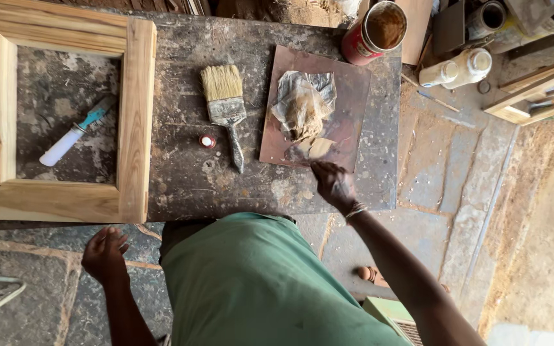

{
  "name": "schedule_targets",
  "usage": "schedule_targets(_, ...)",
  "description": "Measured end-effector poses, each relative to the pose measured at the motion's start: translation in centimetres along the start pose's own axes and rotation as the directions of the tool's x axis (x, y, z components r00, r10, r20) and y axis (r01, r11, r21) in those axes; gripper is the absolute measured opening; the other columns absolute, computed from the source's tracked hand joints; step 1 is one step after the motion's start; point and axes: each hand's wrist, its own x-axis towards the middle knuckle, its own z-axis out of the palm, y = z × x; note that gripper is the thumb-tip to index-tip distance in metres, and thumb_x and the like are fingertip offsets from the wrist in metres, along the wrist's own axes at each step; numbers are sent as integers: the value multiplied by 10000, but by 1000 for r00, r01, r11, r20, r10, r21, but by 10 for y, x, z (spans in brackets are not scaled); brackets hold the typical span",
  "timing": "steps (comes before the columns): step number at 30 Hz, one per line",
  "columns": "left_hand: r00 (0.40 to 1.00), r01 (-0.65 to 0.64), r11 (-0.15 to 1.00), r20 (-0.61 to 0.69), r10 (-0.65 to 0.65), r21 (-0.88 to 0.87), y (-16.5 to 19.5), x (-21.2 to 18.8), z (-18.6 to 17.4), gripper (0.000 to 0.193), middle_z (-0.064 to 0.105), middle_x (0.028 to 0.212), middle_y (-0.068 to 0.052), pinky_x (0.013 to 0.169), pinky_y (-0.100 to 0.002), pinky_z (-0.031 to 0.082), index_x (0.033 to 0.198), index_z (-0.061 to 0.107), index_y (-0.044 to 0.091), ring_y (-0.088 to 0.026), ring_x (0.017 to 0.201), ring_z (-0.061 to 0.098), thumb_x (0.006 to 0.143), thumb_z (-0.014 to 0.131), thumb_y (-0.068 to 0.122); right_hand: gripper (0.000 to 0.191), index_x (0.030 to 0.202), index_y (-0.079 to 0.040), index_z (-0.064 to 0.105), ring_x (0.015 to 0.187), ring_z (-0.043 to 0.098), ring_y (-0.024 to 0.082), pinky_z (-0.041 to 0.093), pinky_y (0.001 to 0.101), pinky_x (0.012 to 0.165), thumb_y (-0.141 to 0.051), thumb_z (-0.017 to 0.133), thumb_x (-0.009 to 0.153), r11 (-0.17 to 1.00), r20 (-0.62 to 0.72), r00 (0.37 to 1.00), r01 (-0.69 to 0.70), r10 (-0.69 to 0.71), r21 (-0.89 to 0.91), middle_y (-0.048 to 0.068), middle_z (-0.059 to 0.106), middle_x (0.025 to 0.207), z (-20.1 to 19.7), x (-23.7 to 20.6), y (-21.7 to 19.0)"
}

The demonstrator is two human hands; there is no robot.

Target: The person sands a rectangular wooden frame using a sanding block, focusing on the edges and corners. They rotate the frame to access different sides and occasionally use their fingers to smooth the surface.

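Note:
My right hand [333, 184] reaches over the near edge of a brown board [347, 96] on the worktable [181, 173]. Its fingers pinch a small flat tan scraper [320, 147] that rests on the board. Just beyond lies a crumpled plastic wrap with a lump of tan filler [302, 106]. My left hand [104, 253] hangs below the table's near edge, fingers loosely apart, holding nothing. A wide paintbrush [226, 109] with pale bristles lies left of the board, with a small red cap [207, 141] beside it.
A wooden frame [137, 115] lies on the table's left part, a white and teal tube [75, 131] inside it. A red open tin [374, 32] stands at the far edge. White bottles [456, 69] and timber pieces [533, 96] sit on the floor at the right.

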Motion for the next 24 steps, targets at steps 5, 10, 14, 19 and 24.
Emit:
schedule_targets(5,1000,-22,999,10,22,44,1,-4,2,277,732,1082,-154,668,-281,595,1238,637,-47,-216,864,741,1030,710,120,371,1039,-223,815,423,397,125,334,344,384,-280,449,1060,765,266,737,-644,622,-5,66,742,792,16,31,60)
schedule_targets(10,1000,0,998,-5,1,58,-3,-1,-1,264,734,1078,-148,677,-286,602,1227,644,-50,-212,868,741,1031,697,120,290,911,-192,810,490,442,97,368,275,446,-290,542,968,703,120,693,-704,711,-100,26,744,762,62,46,56)
schedule_targets(14,999,25,997,-30,-23,75,-8,6,-3,264,738,1060,-144,672,-291,605,1222,645,-46,-213,856,742,1017,704,110,295,953,-166,763,561,476,114,416,286,517,-314,517,1019,664,272,622,-742,734,-94,35,710,793,83,51,26)
schedule_targets(19,999,-19,994,-33,23,107,-3,15,6,251,737,1053,-167,670,-293,614,1215,646,-59,-221,861,748,1018,699,89,289,982,-129,733,601,471,97,438,275,566,-293,504,1049,875,71,906,-379,417,-303,42,676,821,93,46,-18)
schedule_targets(24,997,-22,994,-67,30,111,7,20,9,239,737,1058,-179,669,-298,621,1198,654,-60,-225,856,753,1025,702,98,377,1067,-185,804,355,376,27,311,246,303,-218,429,1086,797,277,812,-571,513,196,48,791,905,55,41,10)
